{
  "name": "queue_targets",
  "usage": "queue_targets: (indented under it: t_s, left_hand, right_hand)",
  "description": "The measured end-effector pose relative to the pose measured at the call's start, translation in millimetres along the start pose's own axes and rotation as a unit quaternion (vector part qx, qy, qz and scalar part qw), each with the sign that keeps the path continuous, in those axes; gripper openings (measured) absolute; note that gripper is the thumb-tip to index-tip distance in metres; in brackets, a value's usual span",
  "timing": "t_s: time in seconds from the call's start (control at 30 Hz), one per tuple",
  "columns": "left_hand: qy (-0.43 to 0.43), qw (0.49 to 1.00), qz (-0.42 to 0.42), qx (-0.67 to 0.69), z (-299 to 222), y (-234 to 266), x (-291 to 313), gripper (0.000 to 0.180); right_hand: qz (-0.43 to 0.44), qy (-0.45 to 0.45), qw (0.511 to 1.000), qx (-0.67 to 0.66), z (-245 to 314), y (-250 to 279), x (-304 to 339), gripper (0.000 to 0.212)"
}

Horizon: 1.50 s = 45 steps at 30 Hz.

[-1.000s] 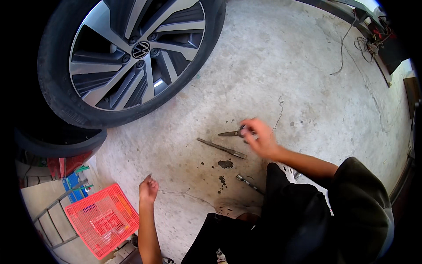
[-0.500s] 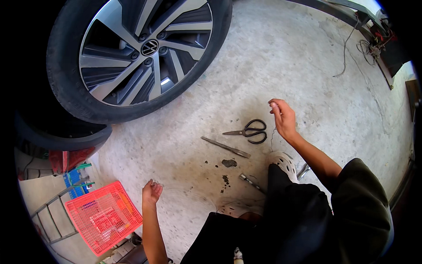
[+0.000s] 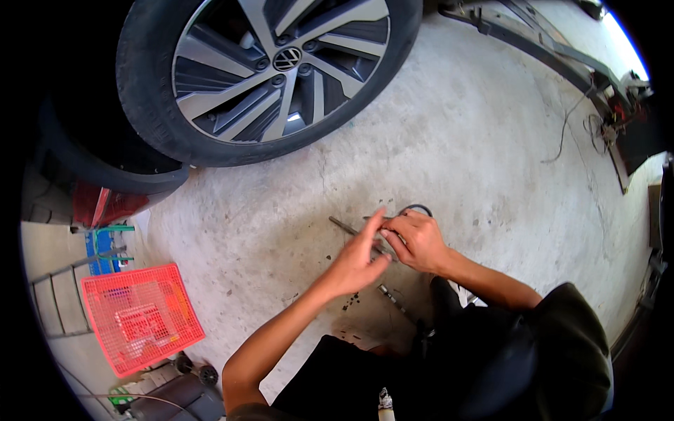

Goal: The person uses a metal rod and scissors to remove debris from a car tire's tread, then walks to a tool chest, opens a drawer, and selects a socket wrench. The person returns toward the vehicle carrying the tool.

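My left hand (image 3: 357, 261) and my right hand (image 3: 419, 243) are close together over the floor tools, fingers nearly meeting. The left has its fingers stretched out and thumb apart, slightly smeared by motion. On the right, the fingers are curled in; what they hold, if anything, cannot be made out. Behind the hands, one black loop of the scissors (image 3: 419, 208) shows, the rest mostly hidden. A flat metal bar (image 3: 342, 226) lies under the left hand's fingers, partly covered. Nearer me, a chrome socket extension bar (image 3: 390, 295) rests on the concrete by my legs.
A car wheel (image 3: 337, 133) stands at the far left, with a dark bumper beside it. A red plastic basket (image 3: 144, 319) sits at the left. Far right is a metal lift frame (image 3: 533, 50) with loose cable. A cigarette (image 3: 386, 405) juts in at the lower edge.
Both hands, wide apart before, have come together in the middle above the tools. The view has shifted, and the scissors and bar are now partly covered.
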State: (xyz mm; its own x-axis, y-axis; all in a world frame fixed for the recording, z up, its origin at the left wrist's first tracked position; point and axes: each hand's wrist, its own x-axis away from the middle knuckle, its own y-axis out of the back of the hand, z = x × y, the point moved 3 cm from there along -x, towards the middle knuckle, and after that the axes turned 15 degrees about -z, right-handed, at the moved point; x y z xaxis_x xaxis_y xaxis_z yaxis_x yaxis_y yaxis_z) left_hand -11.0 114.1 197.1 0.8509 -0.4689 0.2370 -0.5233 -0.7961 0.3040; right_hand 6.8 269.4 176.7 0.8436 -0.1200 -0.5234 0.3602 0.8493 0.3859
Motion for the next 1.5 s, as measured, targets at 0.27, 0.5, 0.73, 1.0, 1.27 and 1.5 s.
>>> queue_targets:
  t_s: [0.27,0.5,0.73,1.0,1.27,1.5]
  left_hand:
    - [0.016,0.961,-0.069,0.266,-6,-12,-12,0.023]
    - [0.05,0.995,-0.005,0.092,-42,36,-15,0.031]
    - [0.06,0.997,-0.034,0.038,-32,45,12,0.035]
    - [0.187,0.978,0.02,0.093,1,27,32,0.034]
    - [0.259,0.955,-0.037,0.137,-8,29,36,0.033]
    - [0.282,0.948,-0.036,0.143,1,23,44,0.033]
  right_hand:
    - [-0.029,0.066,0.993,-0.094,55,19,-72,0.005]
    - [0.175,-0.204,0.943,-0.199,37,27,-135,0.011]
    - [0.335,0.171,0.927,0.0,67,25,-157,0.011]
    - [0.398,0.397,0.818,0.123,64,11,-130,0.019]
    - [0.264,0.428,0.856,0.119,46,13,-114,0.021]
    - [0.275,0.244,0.93,-0.021,14,8,-111,0.02]
